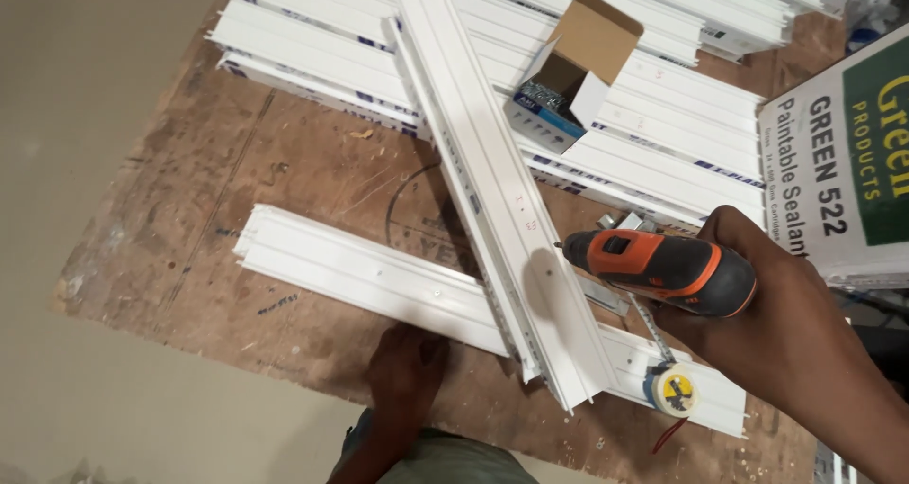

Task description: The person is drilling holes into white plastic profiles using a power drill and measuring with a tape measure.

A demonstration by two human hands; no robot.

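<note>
Drill (668, 271) gripped in right hand (757, 299); hold its tip square to the white profile (502, 190) while left hand (405, 370), fingers flat, pins the lower profile (360, 271).

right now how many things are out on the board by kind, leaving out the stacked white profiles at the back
loose white profiles: 2
cordless drill: 1
tape measure: 1
open small box: 1
large carton: 1
total: 6

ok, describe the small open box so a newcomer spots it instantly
Start at the stack of white profiles across the top of the plywood board. On it, beside the diagonal profile, lies the small cardboard box. It is the only brown-flapped, open carton there, blue-sided with metal screws inside.
</note>
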